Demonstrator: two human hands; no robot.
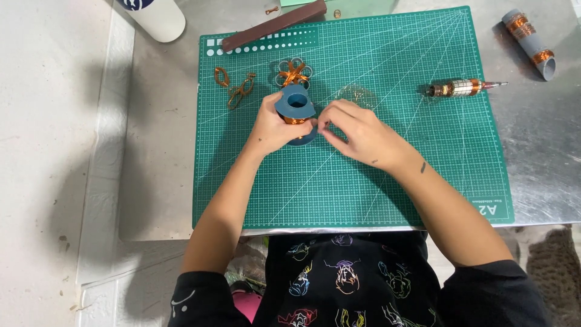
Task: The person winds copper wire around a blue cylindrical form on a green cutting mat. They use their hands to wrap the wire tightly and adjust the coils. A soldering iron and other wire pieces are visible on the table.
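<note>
Left hand [273, 128] grasping blue wire spool [295, 104], right hand [357, 132] pinching at its edge — on green cutting mat [363, 181]

Lying across the metal table [538, 151]: a green cutting mat [363, 181] with a white grid. Resting on the mat near its far left: two small copper wire loops [235, 86]. Sitting just beyond them toward the middle: a flower-shaped wire piece [294, 72] with silver petals and a copper centre. Lying at the mat's far edge, tilted: a dark brown bar [275, 24]. Resting near the mat's right side: a short tool wrapped in copper and silver bands [463, 88]. Lying off the mat at far right: a grey tube wound with copper wire [529, 41]. Standing at far left: a white cylinder [156, 17].
</note>
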